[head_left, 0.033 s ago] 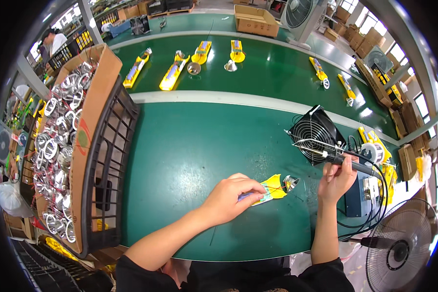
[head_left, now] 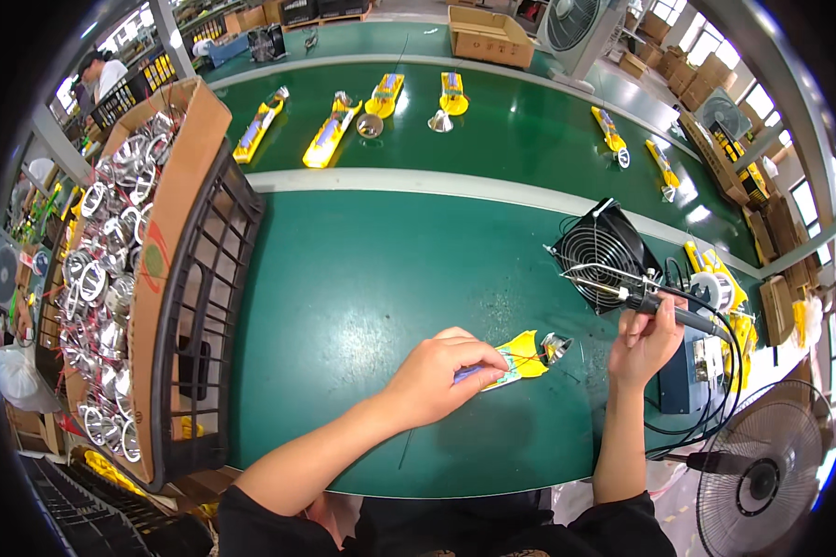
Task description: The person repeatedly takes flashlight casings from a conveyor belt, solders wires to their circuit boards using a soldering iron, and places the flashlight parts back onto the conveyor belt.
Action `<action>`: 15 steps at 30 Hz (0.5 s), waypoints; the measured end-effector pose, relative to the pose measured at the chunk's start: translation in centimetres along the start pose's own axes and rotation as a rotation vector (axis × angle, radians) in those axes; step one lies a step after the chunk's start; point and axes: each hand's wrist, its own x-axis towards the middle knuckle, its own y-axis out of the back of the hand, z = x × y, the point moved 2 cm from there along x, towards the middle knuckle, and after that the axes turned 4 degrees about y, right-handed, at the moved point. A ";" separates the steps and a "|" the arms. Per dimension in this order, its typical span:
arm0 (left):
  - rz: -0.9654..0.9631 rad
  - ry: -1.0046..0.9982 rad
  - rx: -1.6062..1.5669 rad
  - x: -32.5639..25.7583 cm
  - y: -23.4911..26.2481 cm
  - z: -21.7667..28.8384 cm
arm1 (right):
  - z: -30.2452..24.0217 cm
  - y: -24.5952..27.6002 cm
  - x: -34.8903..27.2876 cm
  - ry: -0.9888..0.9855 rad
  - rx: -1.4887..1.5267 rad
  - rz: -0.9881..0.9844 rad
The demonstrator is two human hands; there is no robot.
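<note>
Yellow torch body [head_left: 520,357], a small flat plastic shell with thin wires running to a shiny silver reflector cup [head_left: 555,346] at its tip, lay on the green worktop [head_left: 362,297] just in front of the person, near the front edge. The left hand [head_left: 441,376] was curled down over the rear of the shell, fingertips pinning it flat, and seemed to pinch a slim blue piece against it. The right hand [head_left: 646,339] was closed around the dark handle of a soldering iron [head_left: 622,290], its tip raised and pointing left, apart from the shell and above the reflector. Judged by its look, the shell would be light and stiff but easily slid on the smooth worktop, so pressing on its broad back half seemed the sound hold; the wires and the thin reflector looked fragile and best left untouched. Just behind the iron stood a small black fan [head_left: 599,251], tilted, and a blue box [head_left: 683,376] sat by the right wrist. More yellow shells lay on the conveyor belt [head_left: 492,139] beyond. To the left a black crate [head_left: 204,306] held a cardboard box [head_left: 172,213] full of silver reflectors
</note>
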 end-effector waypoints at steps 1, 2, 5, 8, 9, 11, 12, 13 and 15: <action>-0.030 0.013 0.000 0.1 0.1 0.0 | -0.1 0.0 0.0 0.000 0.003 -0.005; -0.028 0.020 -0.011 0.0 0.1 -0.1 | -0.1 0.0 0.0 -0.008 -0.007 -0.009; 0.000 -0.033 0.042 -0.1 0.1 0.0 | -0.4 0.1 0.1 -0.017 0.072 -0.079; 0.037 0.039 -0.046 -0.4 -0.2 -0.1 | -0.5 0.1 0.2 -0.055 0.083 -0.140; 0.061 0.032 -0.060 -0.3 -0.2 -0.1 | -0.4 0.3 0.3 -0.064 0.065 -0.127; 0.099 0.024 -0.075 -0.3 -0.2 0.0 | -0.4 0.6 0.4 -0.098 0.050 -0.196; 0.091 0.031 -0.077 -0.3 -0.3 0.0 | -0.4 0.6 0.5 -0.117 0.046 -0.272; 0.105 0.019 -0.058 -0.3 -0.4 -0.1 | -0.7 0.4 0.4 -0.150 0.002 -0.302; 0.111 0.010 -0.039 -0.3 -0.5 -0.2 | -0.6 0.3 0.1 -0.168 -0.010 -0.348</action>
